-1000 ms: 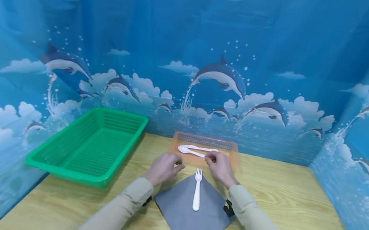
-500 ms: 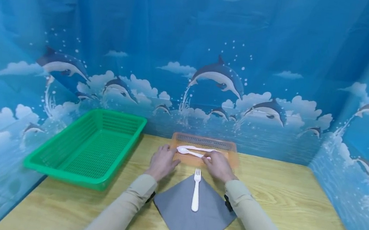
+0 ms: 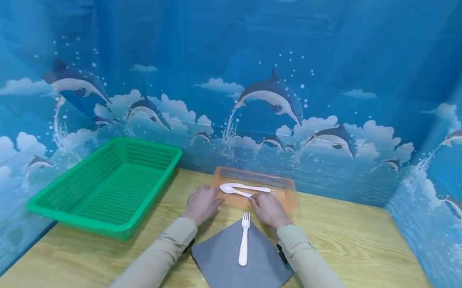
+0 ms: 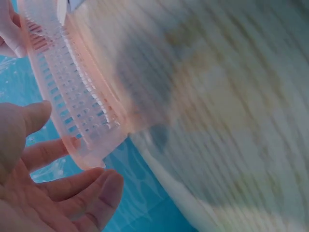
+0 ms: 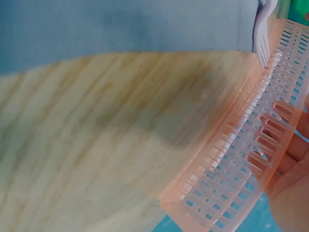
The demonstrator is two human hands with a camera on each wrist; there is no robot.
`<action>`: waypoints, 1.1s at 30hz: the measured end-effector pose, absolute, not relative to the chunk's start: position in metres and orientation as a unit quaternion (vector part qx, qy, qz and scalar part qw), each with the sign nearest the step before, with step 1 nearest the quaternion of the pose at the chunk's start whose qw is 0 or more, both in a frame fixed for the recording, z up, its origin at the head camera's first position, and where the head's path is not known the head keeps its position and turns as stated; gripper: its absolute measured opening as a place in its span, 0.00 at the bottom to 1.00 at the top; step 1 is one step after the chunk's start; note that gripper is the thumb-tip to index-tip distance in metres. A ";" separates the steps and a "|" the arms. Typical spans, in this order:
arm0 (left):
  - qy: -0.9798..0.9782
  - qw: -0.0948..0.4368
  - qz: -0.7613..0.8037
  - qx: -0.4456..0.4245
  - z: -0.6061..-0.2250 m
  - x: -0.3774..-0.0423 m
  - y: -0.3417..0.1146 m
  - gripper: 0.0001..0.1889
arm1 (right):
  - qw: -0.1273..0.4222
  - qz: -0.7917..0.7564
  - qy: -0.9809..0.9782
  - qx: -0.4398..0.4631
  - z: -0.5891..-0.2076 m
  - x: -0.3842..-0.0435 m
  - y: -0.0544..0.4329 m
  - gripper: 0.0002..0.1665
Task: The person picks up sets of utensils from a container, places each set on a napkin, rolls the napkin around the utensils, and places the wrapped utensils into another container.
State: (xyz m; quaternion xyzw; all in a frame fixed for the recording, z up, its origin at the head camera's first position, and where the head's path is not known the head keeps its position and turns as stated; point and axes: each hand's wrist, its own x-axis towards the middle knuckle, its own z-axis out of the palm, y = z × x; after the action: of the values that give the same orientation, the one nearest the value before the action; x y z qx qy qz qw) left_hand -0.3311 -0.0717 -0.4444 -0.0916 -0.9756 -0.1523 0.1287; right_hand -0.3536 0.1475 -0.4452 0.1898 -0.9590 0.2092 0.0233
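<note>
Touching orange basket (image 3: 261,177) at left edge, left fingers (image 4: 72,187) relaxed, right fingers (image 5: 300,147), hold unclear; tabletop (image 3: 373,260) stretching right

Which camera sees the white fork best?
The head view, because the whole white fork shows there, from end to end. The right wrist view catches only its pronged end, cut off at the top. The left wrist view has a white sliver; I can't tell whether it's the fork.

A green basket (image 3: 115,192) with a perforated floor sits at the left of the wood-grain tabletop (image 3: 372,269), near the back edge. A blue backdrop (image 3: 229,27) rises behind and along both sides, printed with leaping dolphins (image 3: 271,96) and white clouds (image 3: 221,86).
</note>
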 end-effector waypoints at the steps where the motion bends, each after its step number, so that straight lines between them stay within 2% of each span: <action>1: -0.977 0.128 -0.147 -0.087 -0.445 -0.332 -0.072 0.19 | 0.017 0.204 -0.959 0.195 -0.445 -0.354 0.147 0.23; 8: -0.978 0.149 -0.124 -0.076 -0.450 -0.335 -0.070 0.19 | 0.015 0.179 -0.963 0.201 -0.448 -0.356 0.147 0.24; 15: -0.977 0.163 -0.117 -0.071 -0.450 -0.335 -0.071 0.20 | 0.000 0.120 -0.966 0.229 -0.447 -0.360 0.145 0.29; 24: -0.981 0.144 -0.108 -0.072 -0.448 -0.339 -0.071 0.20 | -0.045 0.130 -0.974 0.180 -0.445 -0.367 0.145 0.38; 30: -0.981 0.143 -0.111 -0.072 -0.447 -0.338 -0.072 0.20 | -0.051 0.138 -0.975 0.167 -0.446 -0.368 0.145 0.36; 33: -0.981 0.141 -0.109 -0.071 -0.446 -0.337 -0.072 0.20 | -0.070 0.154 -0.973 0.159 -0.445 -0.369 0.146 0.36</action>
State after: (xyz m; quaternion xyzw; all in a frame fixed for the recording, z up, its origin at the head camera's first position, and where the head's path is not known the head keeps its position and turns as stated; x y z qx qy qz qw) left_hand -0.3370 -0.0716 -0.4464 -0.0715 -0.9814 -0.1092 0.1408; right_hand -0.3692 0.1458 -0.4452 0.1587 -0.9727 0.1539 -0.0702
